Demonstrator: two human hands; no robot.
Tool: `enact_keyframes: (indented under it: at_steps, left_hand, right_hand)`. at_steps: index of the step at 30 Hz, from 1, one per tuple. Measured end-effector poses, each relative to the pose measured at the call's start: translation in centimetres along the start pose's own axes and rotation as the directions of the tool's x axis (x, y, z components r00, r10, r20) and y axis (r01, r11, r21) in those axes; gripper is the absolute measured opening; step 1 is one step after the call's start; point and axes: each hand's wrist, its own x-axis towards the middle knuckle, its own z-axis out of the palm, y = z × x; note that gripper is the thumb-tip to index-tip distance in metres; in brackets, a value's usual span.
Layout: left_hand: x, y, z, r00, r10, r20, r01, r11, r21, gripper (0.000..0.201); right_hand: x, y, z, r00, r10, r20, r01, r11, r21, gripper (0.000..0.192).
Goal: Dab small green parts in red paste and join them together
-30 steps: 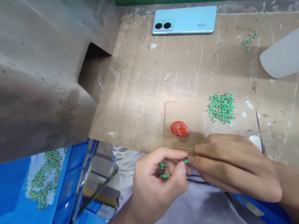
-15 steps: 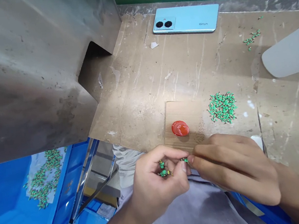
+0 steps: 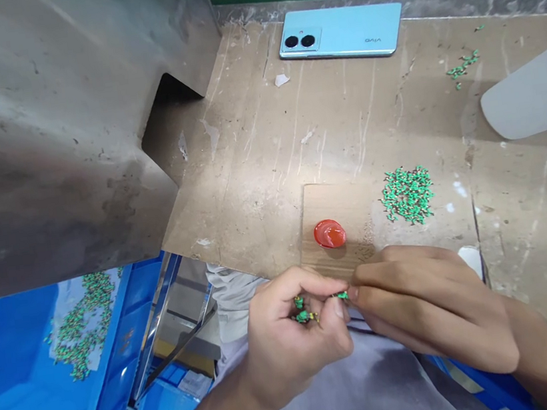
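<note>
My left hand [image 3: 295, 336] is closed, with a few small green parts [image 3: 304, 315] cupped in its palm. Between its thumb and forefinger it pinches one small green part [image 3: 342, 295]. The fingertips of my right hand [image 3: 428, 305] meet the left ones at that same part; whether they grip something else is too small to tell. Just beyond the hands, a red oval dish [image 3: 330, 234] with a shiny content sits on a thin wooden board [image 3: 335, 197]. Right of the board lies a pile of small green parts [image 3: 407, 195].
A light blue phone [image 3: 342, 33] lies at the table's back. A white rounded object [image 3: 534, 93] stands at right, near a few scattered green parts [image 3: 463, 66]. A metal housing [image 3: 53, 140] fills the upper left, above a blue bin [image 3: 18, 373] holding more green parts.
Both hands stay together and shift only slightly to the right. The small green part at the fingertips has moved slightly. The rest looks the same.
</note>
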Motion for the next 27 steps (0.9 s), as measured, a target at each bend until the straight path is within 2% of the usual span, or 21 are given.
enact_keyframes:
  at_steps: [6, 14, 22, 27]
  left_hand:
    - [0.0, 0.0, 0.1, 1.000, -0.009, 0.001, 0.009, 1.000, 0.010, 0.007]
    - [0.1, 0.4, -0.3, 0.998, -0.028, 0.055, 0.032, 0.997, -0.070, 0.012]
    - [0.2, 0.4, 0.1, 1.000, -0.011, 0.011, 0.012, 0.997, -0.082, 0.013]
    - [0.3, 0.4, 0.2, 0.994, -0.111, 0.009, 0.112, 0.989, -0.101, 0.008]
  right_hand:
    - [-0.1, 0.1, 0.3, 1.000, -0.018, -0.021, 0.018, 1.000, 0.000, 0.022]
    - [0.1, 0.1, -0.7, 1.000, -0.018, 0.006, 0.017, 0.999, 0.031, 0.019]
    - [0.1, 0.0, -0.3, 1.000, -0.022, -0.008, 0.022, 1.000, 0.013, 0.020]
    - [0.3, -0.1, 0.2, 1.000, 0.008, -0.009, -0.008, 0.999, 0.039, 0.018]
